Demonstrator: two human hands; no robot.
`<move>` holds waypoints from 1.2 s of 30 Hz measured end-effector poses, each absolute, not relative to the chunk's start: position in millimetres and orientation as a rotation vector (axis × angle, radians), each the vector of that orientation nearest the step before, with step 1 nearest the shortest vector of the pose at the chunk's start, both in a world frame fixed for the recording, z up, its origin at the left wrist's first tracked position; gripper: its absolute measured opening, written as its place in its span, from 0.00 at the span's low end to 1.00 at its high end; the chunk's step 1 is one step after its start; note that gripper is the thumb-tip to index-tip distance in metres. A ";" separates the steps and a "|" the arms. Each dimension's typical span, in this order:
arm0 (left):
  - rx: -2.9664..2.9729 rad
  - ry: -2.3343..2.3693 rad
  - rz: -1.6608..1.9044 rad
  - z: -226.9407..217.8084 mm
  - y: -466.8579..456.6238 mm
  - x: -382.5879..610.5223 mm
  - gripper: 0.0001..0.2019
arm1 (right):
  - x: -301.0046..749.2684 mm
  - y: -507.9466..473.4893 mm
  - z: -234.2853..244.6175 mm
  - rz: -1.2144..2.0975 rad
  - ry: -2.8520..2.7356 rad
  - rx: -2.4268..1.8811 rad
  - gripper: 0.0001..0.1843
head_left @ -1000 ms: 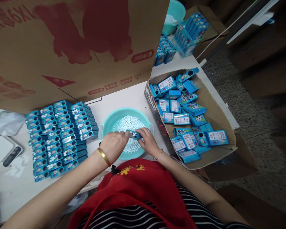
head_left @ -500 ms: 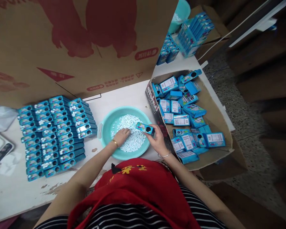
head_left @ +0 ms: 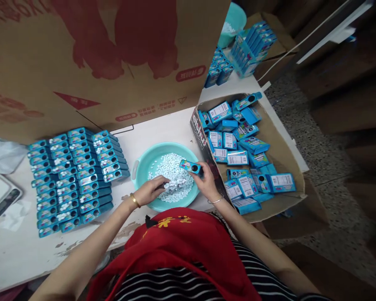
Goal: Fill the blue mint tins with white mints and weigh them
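A teal basin (head_left: 144, 161) sits on the white table in front of me, with a heap of small white tablets (head_left: 172, 167) in it. My left hand (head_left: 150, 190) reaches into the basin with its fingers pinched on a scoop of tablets. My right hand (head_left: 207, 179) holds a small blue box (head_left: 190, 166) by one end over the basin's right rim. The box has a round hole in its face.
Rows of blue boxes (head_left: 72, 175) stand on the table to the left. A cardboard tray (head_left: 285, 146) of loose blue boxes lies to the right. A big cardboard sheet (head_left: 97, 54) rises behind. Another basin (head_left: 235, 21) and more box stacks (head_left: 250, 46) are at the back.
Both hands were together on the box one second ago. My left hand has since let go, dipped into the tablets and closed on some. My right hand keeps the box.
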State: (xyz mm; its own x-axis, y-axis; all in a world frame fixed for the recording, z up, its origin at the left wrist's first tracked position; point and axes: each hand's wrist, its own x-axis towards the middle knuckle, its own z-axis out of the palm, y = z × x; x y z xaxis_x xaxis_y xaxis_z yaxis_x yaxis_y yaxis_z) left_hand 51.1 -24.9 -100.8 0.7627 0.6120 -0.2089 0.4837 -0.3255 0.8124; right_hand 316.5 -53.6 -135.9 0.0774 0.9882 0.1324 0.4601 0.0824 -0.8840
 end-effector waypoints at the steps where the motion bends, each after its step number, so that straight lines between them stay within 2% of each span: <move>1: 2.005 0.829 0.196 -86.9 -20.3 49.5 0.13 | 314.9 -54.1 -135.1 0.775 -1.565 -1.485 0.16; 5: 2.189 0.936 0.065 -39.0 -4.3 56.5 0.13 | 304.1 -57.1 -133.6 0.766 -1.740 -1.413 0.21; 12: 2.395 1.166 -0.711 10.3 -5.2 110.7 0.15 | 288.4 -62.1 -133.7 0.749 -1.841 -1.355 0.25; 19: 2.415 1.238 -0.728 35.5 -13.4 133.4 0.16 | 289.5 -62.1 -138.3 0.776 -1.825 -1.371 0.25; 23: 2.404 1.459 -0.496 -9.2 7.4 98.9 0.16 | 298.3 -59.7 -140.8 0.771 -1.742 -1.413 0.21; 26: 2.335 1.493 -0.417 -78.2 21.7 78.7 0.16 | 304.4 -56.2 -141.5 0.782 -1.593 -1.456 0.16; 30: 2.296 1.294 -0.413 -159.4 16.6 78.7 0.14 | 308.5 -50.7 -142.9 0.796 -1.481 -1.495 0.17; 33: 2.262 1.107 -0.371 -186.1 -2.5 83.0 0.14 | 309.5 -47.7 -144.6 0.809 -1.466 -1.494 0.18; 36: 2.190 0.949 -0.337 -191.4 -23.1 80.9 0.16 | 309.2 -45.5 -146.5 0.829 -1.430 -1.495 0.19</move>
State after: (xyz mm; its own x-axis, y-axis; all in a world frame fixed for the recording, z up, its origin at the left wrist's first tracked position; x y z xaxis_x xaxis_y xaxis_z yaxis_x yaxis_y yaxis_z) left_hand 80.9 -23.1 -191.4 0.6958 0.5305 -0.4843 0.7171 -0.4744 0.5106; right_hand 309.2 -45.5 -146.5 0.1134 0.9879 0.1061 0.3995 0.0524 -0.9152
